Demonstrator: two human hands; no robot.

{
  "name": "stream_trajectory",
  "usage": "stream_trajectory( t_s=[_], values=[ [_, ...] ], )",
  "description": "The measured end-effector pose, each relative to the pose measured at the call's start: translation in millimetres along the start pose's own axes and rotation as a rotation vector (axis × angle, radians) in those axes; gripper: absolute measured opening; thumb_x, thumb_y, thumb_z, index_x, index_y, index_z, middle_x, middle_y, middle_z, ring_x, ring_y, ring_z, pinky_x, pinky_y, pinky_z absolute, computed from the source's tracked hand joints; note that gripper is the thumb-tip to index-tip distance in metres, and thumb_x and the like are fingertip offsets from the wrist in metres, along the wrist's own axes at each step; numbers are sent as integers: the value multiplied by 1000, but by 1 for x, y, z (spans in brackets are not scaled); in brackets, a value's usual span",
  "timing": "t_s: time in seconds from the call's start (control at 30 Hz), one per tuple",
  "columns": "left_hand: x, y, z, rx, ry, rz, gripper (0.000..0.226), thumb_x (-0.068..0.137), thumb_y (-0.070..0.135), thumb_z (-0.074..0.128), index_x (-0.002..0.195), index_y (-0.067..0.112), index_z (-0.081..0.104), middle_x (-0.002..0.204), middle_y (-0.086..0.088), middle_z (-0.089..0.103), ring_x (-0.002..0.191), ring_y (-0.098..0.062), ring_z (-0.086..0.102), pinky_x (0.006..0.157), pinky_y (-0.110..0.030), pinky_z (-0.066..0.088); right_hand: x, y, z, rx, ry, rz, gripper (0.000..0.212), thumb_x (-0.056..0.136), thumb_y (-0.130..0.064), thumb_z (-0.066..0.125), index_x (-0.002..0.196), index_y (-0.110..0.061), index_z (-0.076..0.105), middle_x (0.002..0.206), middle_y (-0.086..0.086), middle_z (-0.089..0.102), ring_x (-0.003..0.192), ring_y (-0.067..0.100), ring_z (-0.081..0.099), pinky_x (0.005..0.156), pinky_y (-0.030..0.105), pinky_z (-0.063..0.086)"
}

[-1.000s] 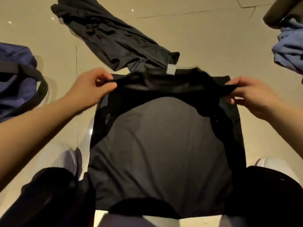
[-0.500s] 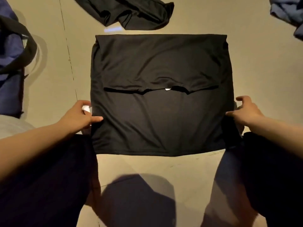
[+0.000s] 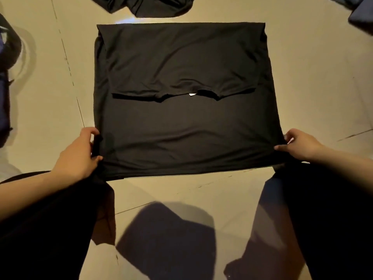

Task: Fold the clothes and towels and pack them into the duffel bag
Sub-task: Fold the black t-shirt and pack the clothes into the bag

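Black shirt (image 3: 187, 126) lies flat on the floor (image 3: 314, 81), top part already folded down so collar edge sits mid-panel, small white tag showing. Left hand (image 3: 77, 154) pinches the near-left edge of the cloth between thumb and fingers; right hand (image 3: 300, 144) pinches the near-right corner likewise. Step in hand looks like the next cross fold. To do it well: lift both corners evenly, keep the hem taut, carry it up to meet the far fold, then smooth out the ripples near the hem. Another dark garment (image 3: 145, 6) waits beyond, unfolded. Blue item at left edge (image 3: 6, 81), maybe the duffel, can't tell
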State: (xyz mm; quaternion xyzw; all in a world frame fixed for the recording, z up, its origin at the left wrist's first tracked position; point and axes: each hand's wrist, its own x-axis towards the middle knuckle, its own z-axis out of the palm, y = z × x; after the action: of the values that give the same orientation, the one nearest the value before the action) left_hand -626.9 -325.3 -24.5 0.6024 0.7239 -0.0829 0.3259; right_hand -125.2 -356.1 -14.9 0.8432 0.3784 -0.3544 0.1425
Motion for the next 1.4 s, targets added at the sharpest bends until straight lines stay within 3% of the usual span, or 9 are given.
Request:
stream_trajectory(
  t_s=[0.27,0.5,0.57,0.67,0.77,0.9,1.07,1.27,1.4],
  values=[
    [24,12,-23,287,-13,13,35,73,22,81,100,14,61,109,-15,45,102,-41,52,84,-46,45,-3,-21,-11,-278,36,-104,36,84,-25,71,98,-10,41,85,7,49,78,28,51,66,34,39],
    [90,83,-54,-721,31,-235,12,97,11,53,86,15,52,74,-8,49,57,-17,43,44,-16,40,25,-100,-35,666,34,-170,37,91,-13,63,125,-8,48,94,6,54,69,16,53,59,29,49],
    [99,94,-54,-797,3,-321,13,99,13,47,86,12,50,73,-9,46,59,-20,46,53,-22,43,35,-125,-48,821,-9,-124,39,94,-12,60,130,-8,46,103,8,54,76,18,56,63,28,51],
    [106,105,-48,-905,-19,-399,16,98,20,54,108,8,51,81,-7,50,68,-20,52,67,-32,44,40,-148,-51,929,-110,-67,14,96,-12,57,108,-12,51,106,9,54,94,25,57,71,30,53],
    [109,106,-46,-945,10,-400,26,95,19,60,117,7,54,92,-9,58,71,-19,54,59,-28,43,45,-156,-40,862,-62,-25,12,95,-13,59,98,-14,47,92,9,51,77,23,56,62,29,50],
    [113,96,-48,-936,95,-340,24,95,16,60,75,13,48,96,-15,54,71,-22,55,61,-29,50,48,-148,-40,822,-80,3,24,94,-32,60,85,-13,48,85,10,53,64,18,53,56,26,48],
    [105,85,-47,-982,-13,-338,15,95,17,60,87,14,48,79,-8,51,65,-17,51,49,-21,55,47,-144,-42,830,-154,24,24,98,-28,53,79,-13,49,72,5,51,60,15,50,39,14,45],
    [97,80,-48,-960,-98,-360,16,96,17,58,82,13,51,83,-7,55,71,-17,54,51,-24,57,49,-148,-44,948,-50,-13,18,95,-19,55,78,-18,51,70,1,46,58,12,46,55,21,41],
    [83,70,-59,-990,-207,-323,12,95,19,58,86,12,53,84,-8,56,74,-18,58,61,-27,60,30,-131,-73,1115,-229,-169,15,91,-12,49,78,-16,53,70,-2,57,57,10,56,58,21,51]
  ],
)
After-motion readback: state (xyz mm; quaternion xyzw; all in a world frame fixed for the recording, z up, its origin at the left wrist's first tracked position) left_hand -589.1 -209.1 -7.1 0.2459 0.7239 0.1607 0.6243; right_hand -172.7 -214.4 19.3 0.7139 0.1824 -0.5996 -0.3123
